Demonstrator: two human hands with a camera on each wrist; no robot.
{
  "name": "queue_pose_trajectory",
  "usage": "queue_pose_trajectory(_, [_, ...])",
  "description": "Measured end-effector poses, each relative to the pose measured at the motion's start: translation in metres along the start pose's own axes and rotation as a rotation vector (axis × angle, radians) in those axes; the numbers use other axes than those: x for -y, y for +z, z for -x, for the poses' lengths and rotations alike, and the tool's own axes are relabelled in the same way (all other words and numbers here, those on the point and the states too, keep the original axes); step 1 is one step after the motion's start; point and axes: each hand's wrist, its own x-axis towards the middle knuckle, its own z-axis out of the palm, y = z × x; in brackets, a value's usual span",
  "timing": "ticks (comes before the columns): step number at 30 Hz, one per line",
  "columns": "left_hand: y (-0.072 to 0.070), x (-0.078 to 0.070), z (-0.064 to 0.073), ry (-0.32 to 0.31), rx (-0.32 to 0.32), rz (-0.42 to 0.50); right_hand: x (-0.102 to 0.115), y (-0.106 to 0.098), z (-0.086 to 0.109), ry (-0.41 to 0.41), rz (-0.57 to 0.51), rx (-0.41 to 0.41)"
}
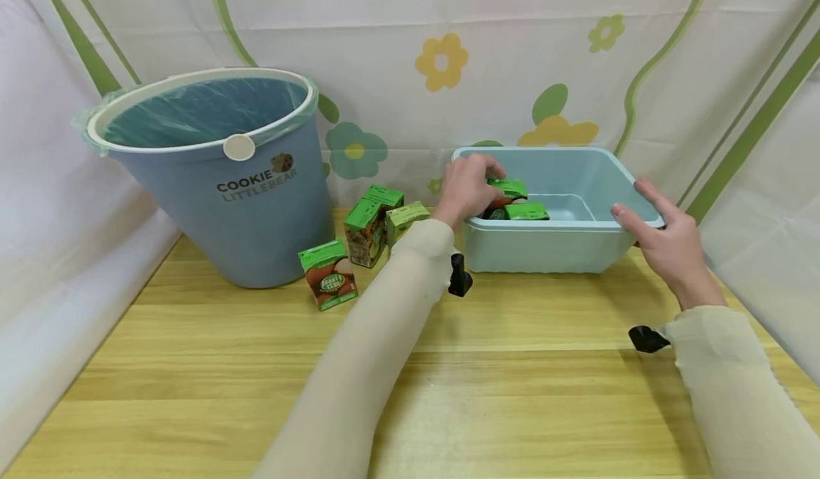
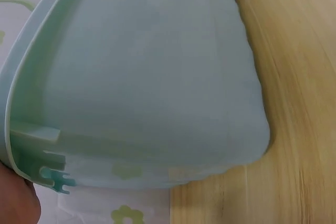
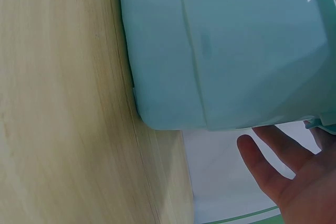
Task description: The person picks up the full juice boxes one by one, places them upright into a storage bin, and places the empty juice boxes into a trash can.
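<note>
At its left end, my left hand [image 1: 470, 187] reaches over the rim of a light blue plastic basin [image 1: 538, 248]. Its curled fingers grip a small green-topped carton [image 1: 509, 188], tilted inside; the hand hides part of it. Just in front of that, another green-topped carton [image 1: 527, 211] lies in the basin. My right hand [image 1: 673, 240] holds the basin's right end, thumb over the rim and fingers along the outside. In the right wrist view, the right fingers [image 3: 257, 163] spread beside the outer wall. The left wrist view shows mostly the basin's outer wall [image 2: 147, 77].
A blue bin [image 1: 224, 208] with a plastic liner stands at the left. Beside it on the wooden table [image 1: 512, 393] are a red carton with a green top [image 1: 329, 280], brown green-topped cartons [image 1: 366, 233] and a yellow-green carton [image 1: 405, 217]. A flowered curtain [image 1: 397, 52] hangs behind.
</note>
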Motion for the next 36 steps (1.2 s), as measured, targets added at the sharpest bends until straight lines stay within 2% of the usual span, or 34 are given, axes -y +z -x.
queue_pose_trajectory(8, [-0.006,-0.004,-0.003,0.018,0.038,-0.14,0.004,0.0,-0.001,-0.009,-0.007,-0.004])
queue_pose_trajectory(11, [-0.007,-0.005,-0.004,0.006,0.053,-0.148,0.005,0.0,-0.001,-0.01,-0.009,0.002])
queue_pose_trajectory(15, [-0.007,-0.003,-0.003,0.001,0.05,-0.104,0.004,0.001,0.0,-0.016,-0.016,0.004])
queue_pose_trajectory(20, [-0.004,0.0,0.0,-0.004,0.02,-0.017,0.002,0.001,0.0,-0.018,-0.01,0.01])
queue_pose_trajectory(24, [-0.003,0.003,0.004,-0.003,-0.028,0.072,0.001,0.002,0.001,-0.019,-0.008,0.008])
queue_pose_trajectory(27, [-0.002,0.006,0.007,0.007,-0.069,0.173,0.001,0.003,0.001,-0.02,-0.016,0.005])
queue_pose_trajectory(32, [-0.002,0.009,0.014,0.007,-0.126,0.413,0.001,0.002,0.002,-0.013,-0.024,0.002])
queue_pose_trajectory(36, [-0.006,0.01,0.021,0.023,-0.154,0.517,0.001,0.0,0.002,-0.007,-0.02,-0.003])
